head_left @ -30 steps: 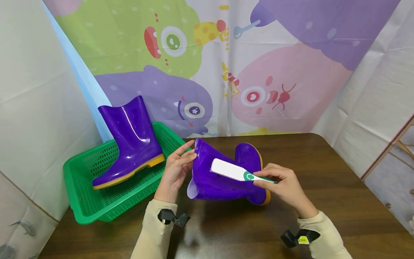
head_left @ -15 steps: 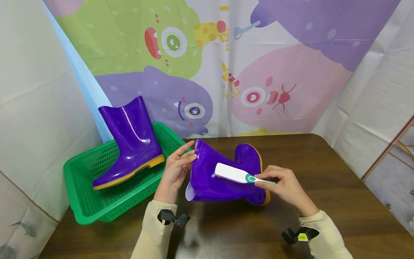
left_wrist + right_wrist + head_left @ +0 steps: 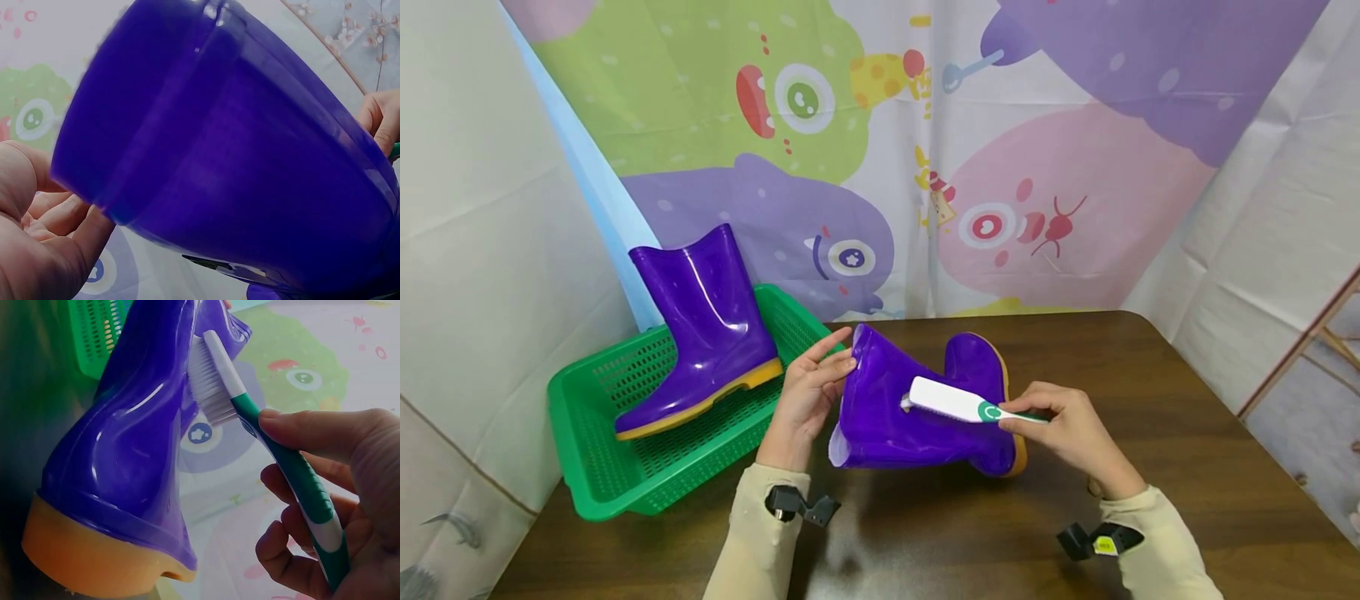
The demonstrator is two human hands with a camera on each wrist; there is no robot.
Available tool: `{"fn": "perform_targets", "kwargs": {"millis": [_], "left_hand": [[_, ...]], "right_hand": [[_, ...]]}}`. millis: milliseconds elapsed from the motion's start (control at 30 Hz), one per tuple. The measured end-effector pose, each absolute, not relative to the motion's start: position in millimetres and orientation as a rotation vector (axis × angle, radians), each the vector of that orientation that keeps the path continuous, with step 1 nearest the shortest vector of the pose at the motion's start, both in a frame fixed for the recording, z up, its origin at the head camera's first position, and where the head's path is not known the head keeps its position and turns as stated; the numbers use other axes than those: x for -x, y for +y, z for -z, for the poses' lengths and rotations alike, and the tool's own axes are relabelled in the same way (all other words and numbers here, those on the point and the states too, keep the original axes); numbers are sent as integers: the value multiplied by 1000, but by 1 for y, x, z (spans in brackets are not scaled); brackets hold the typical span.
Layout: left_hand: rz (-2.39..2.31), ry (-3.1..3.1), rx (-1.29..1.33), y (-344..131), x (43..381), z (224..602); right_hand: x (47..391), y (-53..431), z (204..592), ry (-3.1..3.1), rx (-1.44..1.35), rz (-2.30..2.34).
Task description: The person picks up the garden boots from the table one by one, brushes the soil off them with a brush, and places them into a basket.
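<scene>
A purple rain boot [image 3: 887, 417] with a yellow sole lies on its side over the table, its top opening toward my left hand [image 3: 808, 392]. That hand grips the boot by its top rim, seen close up in the left wrist view, where the boot's shaft [image 3: 237, 156] fills the middle. My right hand [image 3: 1063, 421] pinches the green-and-white handle of a scrub brush [image 3: 951, 400]. White bristles [image 3: 209, 384] face the boot's shaft in the right wrist view, their tips right at its surface. The yellow heel [image 3: 94, 553] shows nearest that camera.
To the left, a green plastic basket [image 3: 602, 500] stands on the brown wooden table [image 3: 1150, 400]. A second purple rain boot [image 3: 700, 308] rests upright in it, tilted. Behind the table hangs a cartoon-print curtain [image 3: 910, 208].
The brush has moved right along the boot's shaft, toward the foot, with my right hand shifting the same way. The boot has turned slightly at its top; my left hand keeps its grip.
</scene>
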State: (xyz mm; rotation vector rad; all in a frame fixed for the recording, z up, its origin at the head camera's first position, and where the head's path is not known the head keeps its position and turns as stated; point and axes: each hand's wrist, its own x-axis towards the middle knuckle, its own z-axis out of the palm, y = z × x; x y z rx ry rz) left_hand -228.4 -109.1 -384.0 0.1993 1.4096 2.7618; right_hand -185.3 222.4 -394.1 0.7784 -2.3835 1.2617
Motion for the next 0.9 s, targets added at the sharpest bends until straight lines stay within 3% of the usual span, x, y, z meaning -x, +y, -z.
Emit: {"fn": "perform_targets", "kwargs": {"millis": [900], "left_hand": [[-2770,1392,-204,-110,227,384]], "right_hand": [[188,252,387,-2461,-513,-908]]}}
